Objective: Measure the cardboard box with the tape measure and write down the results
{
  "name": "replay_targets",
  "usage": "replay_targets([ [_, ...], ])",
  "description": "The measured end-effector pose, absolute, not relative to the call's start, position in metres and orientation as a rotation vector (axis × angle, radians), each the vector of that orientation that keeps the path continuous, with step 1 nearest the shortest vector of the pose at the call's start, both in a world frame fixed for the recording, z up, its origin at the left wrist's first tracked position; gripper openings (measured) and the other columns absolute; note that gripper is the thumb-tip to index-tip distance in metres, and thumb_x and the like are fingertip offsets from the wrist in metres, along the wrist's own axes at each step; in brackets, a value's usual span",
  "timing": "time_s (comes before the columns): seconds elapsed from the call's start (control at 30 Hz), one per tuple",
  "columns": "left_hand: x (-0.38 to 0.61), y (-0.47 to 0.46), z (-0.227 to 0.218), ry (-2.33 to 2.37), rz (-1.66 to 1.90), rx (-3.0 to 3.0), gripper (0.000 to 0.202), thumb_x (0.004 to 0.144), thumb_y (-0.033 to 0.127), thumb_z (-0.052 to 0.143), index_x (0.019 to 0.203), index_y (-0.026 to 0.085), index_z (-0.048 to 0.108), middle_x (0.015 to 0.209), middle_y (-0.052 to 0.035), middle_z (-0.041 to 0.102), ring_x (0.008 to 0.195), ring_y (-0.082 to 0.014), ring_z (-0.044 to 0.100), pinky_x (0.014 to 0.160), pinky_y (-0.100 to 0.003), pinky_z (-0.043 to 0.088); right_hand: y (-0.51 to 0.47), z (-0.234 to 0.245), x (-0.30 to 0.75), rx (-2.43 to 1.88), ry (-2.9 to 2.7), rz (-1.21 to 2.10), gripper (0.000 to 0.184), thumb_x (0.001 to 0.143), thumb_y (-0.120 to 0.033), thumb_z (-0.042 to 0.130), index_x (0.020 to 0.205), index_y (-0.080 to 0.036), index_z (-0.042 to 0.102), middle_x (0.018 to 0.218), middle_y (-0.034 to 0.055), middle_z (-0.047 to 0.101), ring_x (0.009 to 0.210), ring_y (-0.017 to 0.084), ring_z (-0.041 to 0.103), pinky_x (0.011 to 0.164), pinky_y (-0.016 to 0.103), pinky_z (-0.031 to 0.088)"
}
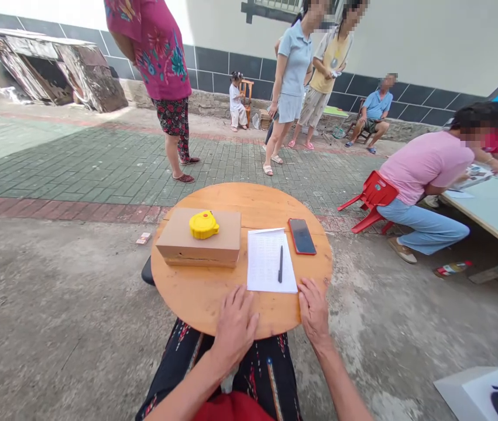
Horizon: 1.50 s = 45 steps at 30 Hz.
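My left hand (236, 318) lies flat on the near edge of a round wooden table (205, 301), fingers stretched out and holding nothing. My right hand (314, 310) rests on the table's right front edge, its fingers extended close to the corner of a notepad (264, 263). Across the notepad's written page lies a black pen (281, 264). To its right is a smartphone (302, 236) with a red edge, screen up. On the left, a brown cardboard box (178, 231) carries a yellow tape measure (203, 225) on its top.
A person on a red plastic chair (375, 196) sits at a larger table (490, 207) on the right. Several people stand or sit by the wall behind. A bottle (452, 268) lies on the ground, and a white box (477, 389) is at lower right.
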State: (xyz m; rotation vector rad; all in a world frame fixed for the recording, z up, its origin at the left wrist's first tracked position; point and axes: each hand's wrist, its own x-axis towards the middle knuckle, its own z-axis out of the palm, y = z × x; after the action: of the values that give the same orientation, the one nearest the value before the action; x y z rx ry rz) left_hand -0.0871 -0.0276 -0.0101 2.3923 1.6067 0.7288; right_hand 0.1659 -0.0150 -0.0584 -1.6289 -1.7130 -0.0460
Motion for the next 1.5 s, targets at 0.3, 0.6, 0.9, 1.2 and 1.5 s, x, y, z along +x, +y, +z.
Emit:
replay_targets([
  [0.3, -0.082, -0.026, -0.010, 1.673, 0.710, 2.406, 0.045, 0.088, 0.026, 0.056, 0.132, 0.016, 0.056, 0.139, -0.0108, 0.056, 0.127, -0.0299, 0.048, 0.103, -0.047, 0.039, -0.014, -0.054, 0.160, -1.824, -1.803, -0.135, 0.041, 0.097, -0.030, 0.034, 0.118, -0.017, 0.067, 0.132, 0.0159, 0.060, 0.126, 0.032, 0.050, 0.100, 0.054, 0.043],
  [0.6, -0.083, -0.028, -0.009, 1.671, 0.708, 2.406, 0.052, 0.089, 0.028, 0.055, 0.139, 0.015, 0.048, 0.143, -0.0113, 0.051, 0.129, -0.0297, 0.046, 0.104, -0.047, 0.037, -0.014, -0.056, 0.160, -1.776, -1.739, -0.081, 0.042, 0.099, -0.030, 0.031, 0.128, -0.015, 0.057, 0.131, 0.0158, 0.059, 0.126, 0.029, 0.050, 0.104, 0.052, 0.040],
  [0.9, -0.084, -0.028, -0.010, 1.644, 0.735, 2.400, 0.049, 0.091, 0.027, 0.052, 0.138, 0.014, 0.047, 0.145, -0.0119, 0.049, 0.131, -0.0292, 0.044, 0.105, -0.046, 0.035, -0.016, -0.055, 0.159, -1.762, -1.733, -0.065, 0.040, 0.100, -0.030, 0.031, 0.127, -0.019, 0.057, 0.132, 0.0134, 0.058, 0.127, 0.028, 0.047, 0.105, 0.052, 0.038],
  [1.2, -0.083, -0.028, -0.009, 1.626, 0.687, 2.407, 0.045, 0.092, 0.029, 0.050, 0.135, 0.015, 0.052, 0.141, -0.0103, 0.055, 0.130, -0.0296, 0.046, 0.105, -0.047, 0.035, -0.016, -0.054, 0.157, -1.750, -1.720, -0.036, 0.040, 0.099, -0.029, 0.031, 0.127, -0.017, 0.057, 0.131, 0.0148, 0.058, 0.127, 0.029, 0.048, 0.106, 0.055, 0.037],
  [1.5, -0.096, -0.036, 0.001, 1.538, 0.829, 2.296, 0.042, 0.090, 0.025, 0.052, 0.131, 0.018, 0.055, 0.140, -0.0111, 0.054, 0.129, -0.0283, 0.046, 0.106, -0.047, 0.040, -0.015, -0.043, 0.170, -1.696, -1.542, 0.179, 0.041, 0.092, -0.038, 0.040, 0.119, -0.014, 0.061, 0.124, 0.0170, 0.063, 0.119, 0.031, 0.055, 0.104, 0.056, 0.040],
])
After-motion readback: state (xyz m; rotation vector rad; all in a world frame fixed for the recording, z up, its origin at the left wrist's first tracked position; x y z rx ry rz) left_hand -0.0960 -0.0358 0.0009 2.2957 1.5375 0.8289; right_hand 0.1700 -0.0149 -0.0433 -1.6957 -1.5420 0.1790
